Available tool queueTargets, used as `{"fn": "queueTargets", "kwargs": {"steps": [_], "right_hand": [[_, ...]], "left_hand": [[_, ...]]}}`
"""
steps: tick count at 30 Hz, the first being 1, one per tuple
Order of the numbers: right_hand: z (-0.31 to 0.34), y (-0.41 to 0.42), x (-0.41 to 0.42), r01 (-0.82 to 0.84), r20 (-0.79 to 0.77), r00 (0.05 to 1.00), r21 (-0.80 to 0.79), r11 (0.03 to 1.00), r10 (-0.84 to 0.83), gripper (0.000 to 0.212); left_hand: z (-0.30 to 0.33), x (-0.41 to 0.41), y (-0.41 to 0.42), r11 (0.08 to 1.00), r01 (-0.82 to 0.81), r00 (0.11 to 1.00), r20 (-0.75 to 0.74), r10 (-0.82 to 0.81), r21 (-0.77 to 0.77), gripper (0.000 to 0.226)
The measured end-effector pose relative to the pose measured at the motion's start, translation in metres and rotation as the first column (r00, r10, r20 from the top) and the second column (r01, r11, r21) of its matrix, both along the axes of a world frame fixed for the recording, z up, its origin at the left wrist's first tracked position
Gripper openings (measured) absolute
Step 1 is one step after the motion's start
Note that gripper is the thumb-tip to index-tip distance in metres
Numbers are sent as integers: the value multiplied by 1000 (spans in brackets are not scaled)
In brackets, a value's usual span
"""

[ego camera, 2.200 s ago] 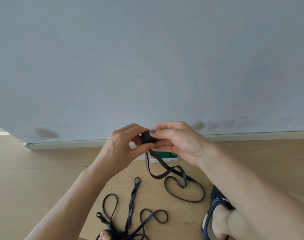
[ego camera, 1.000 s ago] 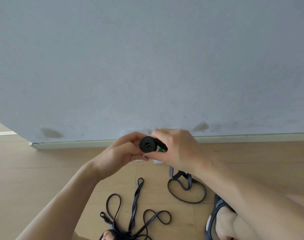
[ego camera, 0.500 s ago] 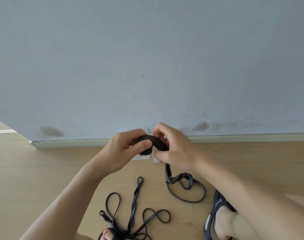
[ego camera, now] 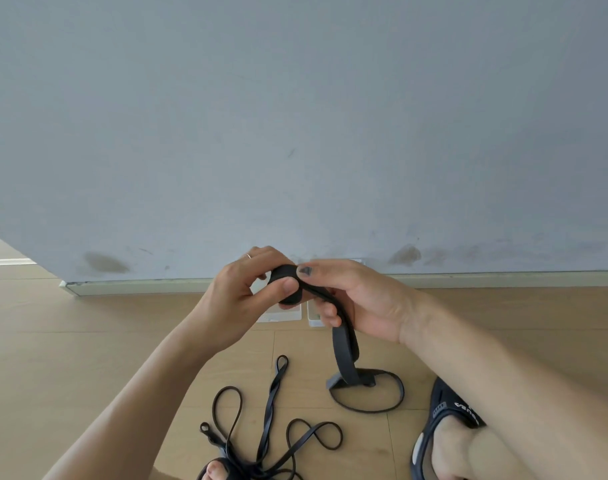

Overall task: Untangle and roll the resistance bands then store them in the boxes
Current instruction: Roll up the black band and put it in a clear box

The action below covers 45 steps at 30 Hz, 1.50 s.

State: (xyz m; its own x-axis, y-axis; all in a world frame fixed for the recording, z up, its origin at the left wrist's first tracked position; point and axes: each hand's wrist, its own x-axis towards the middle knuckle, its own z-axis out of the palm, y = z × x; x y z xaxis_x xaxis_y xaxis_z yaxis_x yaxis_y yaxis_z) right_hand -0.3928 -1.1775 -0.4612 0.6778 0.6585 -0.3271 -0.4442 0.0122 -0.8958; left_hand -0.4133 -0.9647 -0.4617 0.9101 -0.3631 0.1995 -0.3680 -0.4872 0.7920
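Between the two hands, held up in front of the wall's skirting, sits the rolled coil of black resistance band (ego camera: 288, 285); its unrolled tail (ego camera: 346, 355) drops from the right palm to a loose loop on the wooden floor (ego camera: 88, 341). The main risk, as I judge it, is the coil springing open: the rubber is stretchy and the roll is kept tight only by finger pressure, so any easing of the pinch while the next turn is fed could let the wraps slacken or telescope sideways. A twist shows in the hanging tail near the floor, and it could be wound into the roll and make it lumpy. The left hand (ego camera: 247, 296) pinches the coil, thumb pressed on its near face and fingers curled over the top. The right hand (ego camera: 358, 299) has its thumb laid on the coil's top edge and its fingers curled round the strap below, palm turned toward the left. Two pale boxes (ego camera: 278, 315) stand on the floor by the wall, mostly hidden behind the hands. More tangled bands (ego camera: 271, 427) lie lower down, beside a dark sandal (ego camera: 448, 414).
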Motion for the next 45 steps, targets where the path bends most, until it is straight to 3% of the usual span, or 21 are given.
{"fn": "queueTargets", "kwargs": {"steps": [3, 7, 11, 15, 19, 25, 28, 31, 34, 40, 42, 45], "right_hand": [[-3, -1, 3, 40, 25, 999, -19, 999, -40, 17], [-4, -3, 2, 82, 99, 993, -195, 977, -64, 43], [-5, -1, -3, 112, 173, 983, -294, 949, -62, 43], [2, -6, 0, -24, 110, 993, -174, 984, 44, 22], [7, -12, 5, -80, 42, 996, -46, 996, 82, 23], [-3, -8, 3, 2, 107, 994, -194, 981, 19, 43], [-4, -6, 3, 20, 165, 986, -236, 971, 20, 48], [2, -6, 3, -74, 81, 994, -58, 996, 78, 31], [3, -7, 4, -90, 64, 994, -4, 996, 90, 34], [-9, -4, 5, 58, 213, 977, -259, 964, -1, 52], [-7, -4, 5, 27, 180, 983, -241, 970, 18, 50], [1, -4, 4, -95, 84, 991, -81, 992, 102, 34]], "left_hand": [[-1, 0, -1, 999, 32, 997, 66, -33, 14, 19], [-2, -3, -2, 982, 40, 982, 174, -73, 185, 25], [-3, 0, -6, 939, 62, 936, 307, -172, 338, 25], [-2, -4, -9, 981, 70, 949, 292, -122, 181, 18], [0, -6, -7, 995, 56, 975, 209, -72, 78, 22], [1, -6, -10, 964, 91, 931, 322, -172, 251, 25], [1, -5, -10, 986, 85, 954, 273, -122, 144, 19], [2, -5, -5, 995, 86, 977, 192, -92, 41, 16], [4, -5, -1, 996, 84, 985, 151, -78, -31, 13], [2, -6, -12, 995, 46, 956, 286, -70, 90, 21], [1, -6, -12, 997, 37, 962, 268, -53, 62, 16], [3, -8, -12, 999, 34, 973, 228, -34, 4, 11]]}}
